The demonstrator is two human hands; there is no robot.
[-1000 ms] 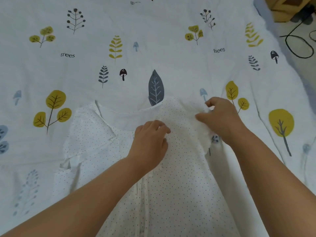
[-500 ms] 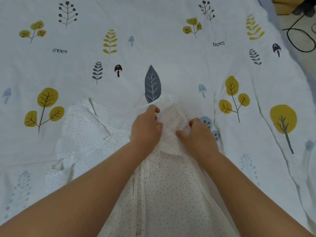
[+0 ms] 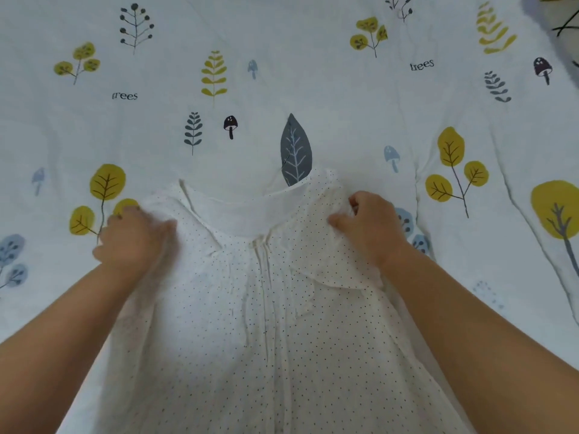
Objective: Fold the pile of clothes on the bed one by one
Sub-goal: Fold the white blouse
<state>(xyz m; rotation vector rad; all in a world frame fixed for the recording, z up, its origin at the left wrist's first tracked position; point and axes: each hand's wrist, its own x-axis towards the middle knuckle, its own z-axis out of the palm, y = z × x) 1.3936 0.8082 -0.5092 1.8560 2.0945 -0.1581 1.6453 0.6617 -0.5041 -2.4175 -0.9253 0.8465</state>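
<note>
Spotted white top (image 3: 282, 324) lying flat on the bed sheet (image 3: 282, 73), neckline away from the body, hem running off the bottom edge of the view. So long axis runs straight from near to far, collar pointing at the grey leaf print (image 3: 296, 148).

Right hand (image 3: 371, 225) on the right shoulder, fingers curled in and pinching a bit of the ruffled sleeve fabric. Left hand (image 3: 134, 242) over on the left shoulder, blurry, so can't tell if pinching cloth or just pressing it flat. Looks like 2 hands working the 2 shoulders at once.

Guessing the step here is squaring up the shoulders and sleeves before the first fold. Tips for doing it well:

- Pull both shoulders outward evenly, same tension each side, so the neckline sits centred and not skewed.
- Flatten the ruffle on the right side, currently flopped over the chest a little.
- Smooth the gathers down the middle toward the hem, thin fabric like this creases easily.
- Fold sleeves in along the long axis first, then bring hem up toward collar.

No other clothes from the pile visible in this view, so no idea how many are left. Bit of black cable (image 3: 567, 25) at the top right corner, well apart from everything.
</note>
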